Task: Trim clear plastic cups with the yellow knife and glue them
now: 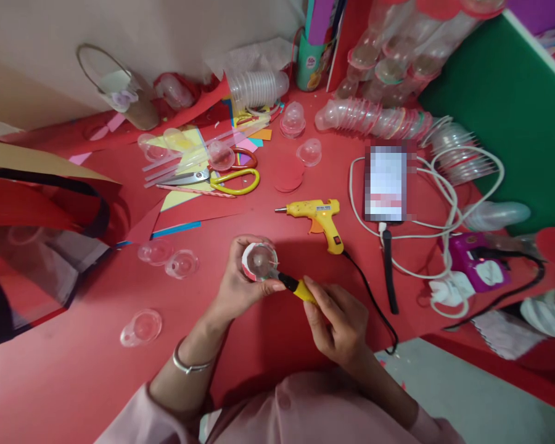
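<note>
My left hand [240, 280] is closed round a small clear plastic dome with a red paper rim [258, 262], holding it just above the red table [74, 370]. My right hand [335, 320] grips a thin tool with a yellow handle and black tip [292, 286]. The tool's tip touches the right edge of the dome. A yellow glue gun [318, 216] lies on the table just beyond my hands, its black cord trailing to the right.
Loose clear domes [181, 264] [141, 327] lie left of my hands. Yellow-handled scissors [222, 179], glue sticks and coloured paper sit farther back. A phone [386, 182], white cables, stacked plastic cups [374, 117] and a purple device [476, 265] crowd the right. A red bag [37, 240] stands left.
</note>
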`<state>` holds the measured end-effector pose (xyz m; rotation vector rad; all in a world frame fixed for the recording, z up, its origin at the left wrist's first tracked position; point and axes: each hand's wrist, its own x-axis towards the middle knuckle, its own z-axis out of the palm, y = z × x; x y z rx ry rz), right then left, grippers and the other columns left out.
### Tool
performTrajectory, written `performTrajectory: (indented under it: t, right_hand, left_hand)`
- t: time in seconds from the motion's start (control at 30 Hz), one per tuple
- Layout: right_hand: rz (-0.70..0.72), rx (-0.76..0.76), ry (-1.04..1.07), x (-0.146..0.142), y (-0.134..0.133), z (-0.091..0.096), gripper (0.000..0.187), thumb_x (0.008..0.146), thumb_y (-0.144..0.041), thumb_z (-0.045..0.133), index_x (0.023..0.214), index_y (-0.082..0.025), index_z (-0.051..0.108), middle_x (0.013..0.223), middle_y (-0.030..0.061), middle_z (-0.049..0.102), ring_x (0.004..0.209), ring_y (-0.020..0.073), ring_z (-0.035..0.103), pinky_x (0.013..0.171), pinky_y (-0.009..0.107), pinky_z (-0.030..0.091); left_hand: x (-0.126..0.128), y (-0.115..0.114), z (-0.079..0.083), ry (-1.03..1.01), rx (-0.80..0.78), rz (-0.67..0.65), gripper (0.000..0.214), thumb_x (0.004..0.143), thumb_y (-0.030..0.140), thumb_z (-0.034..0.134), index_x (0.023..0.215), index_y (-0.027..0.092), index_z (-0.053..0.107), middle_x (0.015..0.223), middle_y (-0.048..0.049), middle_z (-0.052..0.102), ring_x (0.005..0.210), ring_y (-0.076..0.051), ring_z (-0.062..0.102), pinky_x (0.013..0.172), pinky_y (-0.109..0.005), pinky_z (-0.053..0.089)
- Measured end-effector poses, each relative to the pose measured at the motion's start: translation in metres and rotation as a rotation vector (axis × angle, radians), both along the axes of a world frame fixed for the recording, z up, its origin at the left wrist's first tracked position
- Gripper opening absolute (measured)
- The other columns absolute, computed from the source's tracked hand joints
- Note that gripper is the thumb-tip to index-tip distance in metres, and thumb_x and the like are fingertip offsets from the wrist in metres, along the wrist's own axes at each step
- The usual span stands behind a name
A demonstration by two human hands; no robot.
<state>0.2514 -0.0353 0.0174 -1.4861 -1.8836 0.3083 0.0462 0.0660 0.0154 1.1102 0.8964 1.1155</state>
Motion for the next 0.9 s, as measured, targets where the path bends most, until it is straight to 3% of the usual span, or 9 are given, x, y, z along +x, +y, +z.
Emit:
performTrajectory:
  t: [0.1, 0.23, 0.4, 0.53, 0.73, 0.9]
  right_hand:
    - [-0.004, -0.003, -0.02, 0.0, 0.0, 0.0, 0.062, 0.099, -0.016, 0.063, 0.159, -0.024, 0.052, 0.106, 0.0101, 0.078, 0.086, 0.0209, 0.073, 0.075, 0.033, 0.062]
    - [-0.015, -0.006, -0.017, 0.0, 0.0, 0.0, 0.063, 0.099, -0.017, 0.063, 0.16, -0.025, 0.05, 0.108, 0.0104, 0.078, 0.088, 0.0219, 0.075, 0.076, 0.034, 0.063]
    - [-0.018, -0.014, -0.026, -0.001, 0.001, 0.001, 0.063, 0.1, -0.017, 0.062, 0.161, -0.025, 0.05, 0.11, 0.0105, 0.078, 0.09, 0.022, 0.076, 0.078, 0.035, 0.064]
    - [-0.025, -0.019, -0.027, -0.001, 0.001, 0.001, 0.062, 0.1, -0.017, 0.063, 0.161, -0.025, 0.05, 0.111, 0.0104, 0.078, 0.091, 0.0218, 0.075, 0.078, 0.035, 0.064]
    - [-0.005, -0.006, -0.022, -0.001, 0.001, 0.001, 0.063, 0.099, -0.016, 0.064, 0.16, -0.024, 0.05, 0.11, 0.0106, 0.078, 0.091, 0.0221, 0.075, 0.078, 0.035, 0.064]
    - [-0.016, -0.012, -0.039, -0.001, 0.001, 0.001, 0.062, 0.099, -0.017, 0.064, 0.159, -0.025, 0.052, 0.109, 0.0103, 0.077, 0.091, 0.022, 0.075, 0.079, 0.035, 0.063]
  left_hand:
    - [0.001, 0.001, -0.001, 0.039, -0.006, 0.009, 0.069, 0.064, 0.039, 0.103, 0.119, 0.023, 0.064, 0.126, -0.01, 0.069, 0.094, -0.017, 0.069, 0.078, -0.027, 0.058]
    - [0.003, -0.001, 0.0, 0.004, 0.002, 0.001, 0.064, 0.068, 0.042, 0.1, 0.119, 0.023, 0.066, 0.108, -0.0065, 0.072, 0.091, -0.018, 0.071, 0.08, -0.028, 0.059]
    - [0.004, -0.005, -0.002, 0.068, 0.044, 0.068, 0.081, 0.073, 0.041, 0.098, 0.142, 0.031, 0.056, 0.132, -0.009, 0.066, 0.107, -0.02, 0.071, 0.09, -0.031, 0.06]
    - [0.004, -0.009, -0.005, 0.087, 0.044, 0.041, 0.072, 0.082, 0.039, 0.091, 0.142, 0.03, 0.053, 0.127, -0.0083, 0.065, 0.104, -0.019, 0.069, 0.092, -0.032, 0.059]
    - [0.003, -0.013, -0.003, 0.027, -0.079, 0.014, 0.086, 0.069, 0.032, 0.1, 0.14, 0.03, 0.053, 0.129, -0.009, 0.064, 0.105, -0.019, 0.069, 0.081, -0.026, 0.059]
    - [0.003, -0.006, 0.0, 0.054, -0.073, 0.049, 0.074, 0.064, 0.033, 0.102, 0.126, 0.024, 0.062, 0.112, -0.0064, 0.069, 0.094, -0.018, 0.068, 0.08, -0.027, 0.06]
